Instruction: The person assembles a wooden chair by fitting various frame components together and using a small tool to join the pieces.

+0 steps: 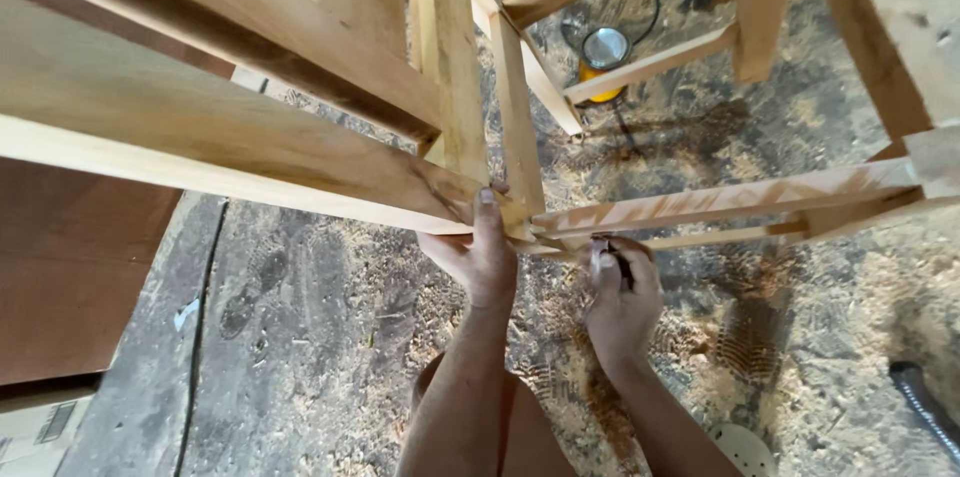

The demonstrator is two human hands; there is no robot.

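Left hand (478, 255) grips wooden frame (300, 152) at its joint; right hand (622, 289) pinches small dark tool (622, 262).

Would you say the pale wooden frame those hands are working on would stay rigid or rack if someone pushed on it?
The pale wooden frame would probably stay stiff: its rails are thick and meet at several posts. It looks heavy for one person, given the many broad boards. It may slide rather than tip, since the sawdust-covered floor looks loose. The left hand braces a joint, which hints it may not be fully fixed.
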